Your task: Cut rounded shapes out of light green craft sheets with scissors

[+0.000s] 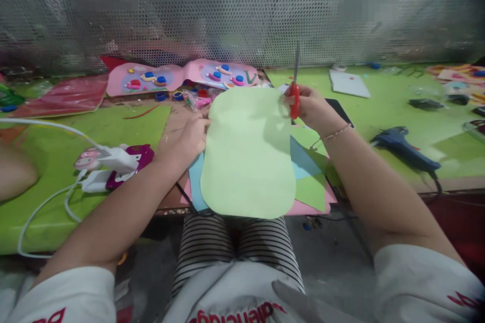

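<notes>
Scissors stand blades-up in the closed grip of right hand, seemingly kept clear of pale green sheet, which overhangs worktop edge, left margin pinched by left hand grip, probably to steady it.

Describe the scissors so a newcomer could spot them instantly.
Start at the big pale green sheet mid-table. At its upper right corner the right hand grips the scissors, blades pointing up toward the mesh wall. Their handles are red; the glue gun farther right is blue.
</notes>
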{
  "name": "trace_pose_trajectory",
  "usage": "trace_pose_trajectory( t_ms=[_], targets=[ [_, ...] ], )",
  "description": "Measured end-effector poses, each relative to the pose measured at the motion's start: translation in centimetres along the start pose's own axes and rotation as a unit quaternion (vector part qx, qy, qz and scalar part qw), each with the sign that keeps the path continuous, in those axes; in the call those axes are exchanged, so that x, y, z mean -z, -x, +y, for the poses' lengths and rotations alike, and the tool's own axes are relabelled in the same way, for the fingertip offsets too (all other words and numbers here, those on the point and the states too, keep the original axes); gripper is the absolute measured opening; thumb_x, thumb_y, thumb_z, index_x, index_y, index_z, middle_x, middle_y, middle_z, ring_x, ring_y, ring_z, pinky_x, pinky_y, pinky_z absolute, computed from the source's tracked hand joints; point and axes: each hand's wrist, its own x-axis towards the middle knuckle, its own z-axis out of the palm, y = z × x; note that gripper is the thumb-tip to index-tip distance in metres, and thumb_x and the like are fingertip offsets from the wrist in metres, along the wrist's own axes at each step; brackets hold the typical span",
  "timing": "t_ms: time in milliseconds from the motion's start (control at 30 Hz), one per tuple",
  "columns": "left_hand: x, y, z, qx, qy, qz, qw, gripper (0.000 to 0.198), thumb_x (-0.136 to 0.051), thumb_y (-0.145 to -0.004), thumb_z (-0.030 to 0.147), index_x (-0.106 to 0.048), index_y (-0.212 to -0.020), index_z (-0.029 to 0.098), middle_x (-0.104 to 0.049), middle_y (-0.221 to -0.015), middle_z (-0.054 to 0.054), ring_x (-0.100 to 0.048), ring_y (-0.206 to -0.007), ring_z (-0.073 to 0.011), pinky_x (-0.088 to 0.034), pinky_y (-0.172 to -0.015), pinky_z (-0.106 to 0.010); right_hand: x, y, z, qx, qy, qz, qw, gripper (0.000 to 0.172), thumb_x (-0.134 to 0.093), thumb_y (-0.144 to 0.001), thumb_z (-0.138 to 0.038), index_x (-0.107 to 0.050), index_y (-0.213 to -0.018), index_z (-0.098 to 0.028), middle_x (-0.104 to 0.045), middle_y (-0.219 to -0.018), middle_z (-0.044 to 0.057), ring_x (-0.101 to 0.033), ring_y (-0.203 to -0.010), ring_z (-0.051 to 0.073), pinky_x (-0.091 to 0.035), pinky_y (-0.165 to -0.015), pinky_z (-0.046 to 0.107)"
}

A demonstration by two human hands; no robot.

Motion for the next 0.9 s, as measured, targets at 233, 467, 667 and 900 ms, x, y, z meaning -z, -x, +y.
trace_pose_trajectory(
  t_ms=[233,467,667,900],
  targets=[
    [0.5,-0.5,-0.3,-0.012,0.011,-0.026,1.000,0.031,-0.053,-0.058,0.000,-0.063,-0.083,0.014,-0.067,-0.067,-0.001,-0.067,-0.068,-0.0166,-0.057,-0.065,-0.026,-0.8,0.3,-0.4,0.039,0.028,0.033,0.998,0.021,-0.072,-0.066,-0.010,-0.053,-0.069,-0.018,-0.046,-0.060,-0.003,-0.041,-0.048,0.007,-0.034,-0.044,0.023],
    [0.6,-0.2,-0.3,0.058,-0.082,-0.020,0.995,0.020,-0.064,-0.058,0.004,-0.060,-0.075,0.014,-0.065,-0.061,-0.001,-0.066,-0.059,-0.0179,-0.055,-0.060,-0.029,-0.2,-0.6,0.0,0.031,-0.018,0.125,0.992,0.023,-0.069,-0.065,-0.014,-0.047,-0.070,-0.020,-0.043,-0.062,-0.003,-0.039,-0.047,0.007,-0.029,-0.040,0.021],
    [1.2,0.0,-0.7,0.052,-0.168,-0.066,0.982,0.027,-0.075,-0.056,0.013,-0.068,-0.082,0.011,-0.070,-0.066,-0.005,-0.068,-0.064,-0.0215,-0.055,-0.062,-0.031,0.9,-1.4,0.1,0.049,-0.054,0.186,0.980,0.025,-0.068,-0.063,-0.017,-0.045,-0.070,-0.022,-0.043,-0.061,-0.004,-0.038,-0.048,0.008,-0.028,-0.037,0.020],
    [1.6,-0.3,-0.8,-0.007,-0.286,-0.053,0.957,0.018,-0.070,-0.068,0.021,-0.067,-0.085,0.013,-0.072,-0.075,-0.005,-0.064,-0.060,-0.0168,-0.052,-0.058,-0.027,1.7,-1.7,0.5,0.053,-0.056,0.193,0.978,0.023,-0.067,-0.063,-0.018,-0.045,-0.070,-0.022,-0.039,-0.060,-0.005,-0.036,-0.047,0.008,-0.028,-0.039,0.022]
  ],
)
